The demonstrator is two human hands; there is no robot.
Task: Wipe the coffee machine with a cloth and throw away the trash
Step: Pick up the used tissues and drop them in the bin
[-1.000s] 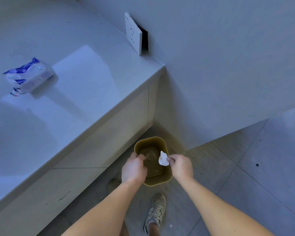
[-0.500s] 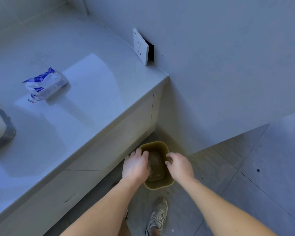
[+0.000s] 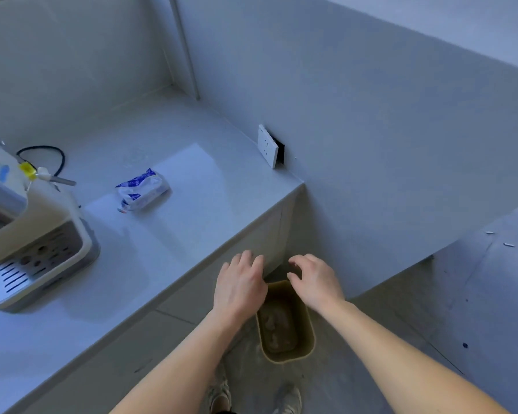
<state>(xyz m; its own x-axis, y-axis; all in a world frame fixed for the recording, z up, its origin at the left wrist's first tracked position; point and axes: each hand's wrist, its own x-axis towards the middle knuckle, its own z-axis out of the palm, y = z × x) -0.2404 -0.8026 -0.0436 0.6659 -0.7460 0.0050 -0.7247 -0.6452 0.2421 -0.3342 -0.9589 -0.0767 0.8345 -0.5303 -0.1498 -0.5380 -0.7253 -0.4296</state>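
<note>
A small tan trash bin (image 3: 307,348) stands on the floor beside the counter's end, with crumpled stuff inside it. My left hand (image 3: 240,285) hovers above the bin's left rim, fingers apart and empty. My right hand (image 3: 316,280) hangs over the bin's far right corner, fingers loosely curled and holding nothing. The cream coffee machine (image 3: 27,231) sits on the counter at the far left, its drip tray toward me. No cloth is visible in either hand.
A blue-and-white wipes pack (image 3: 142,189) lies mid-counter (image 3: 192,222). A black cord (image 3: 45,152) loops behind the machine. A white wall socket (image 3: 268,146) juts out at the counter's back right. Grey wall rises right of the bin; my shoes (image 3: 253,397) stand on the tiled floor.
The white crumpled wad held by my right hand a second ago is gone from it. Both hands have lifted above the bin, and the view has tilted up, revealing the coffee machine.
</note>
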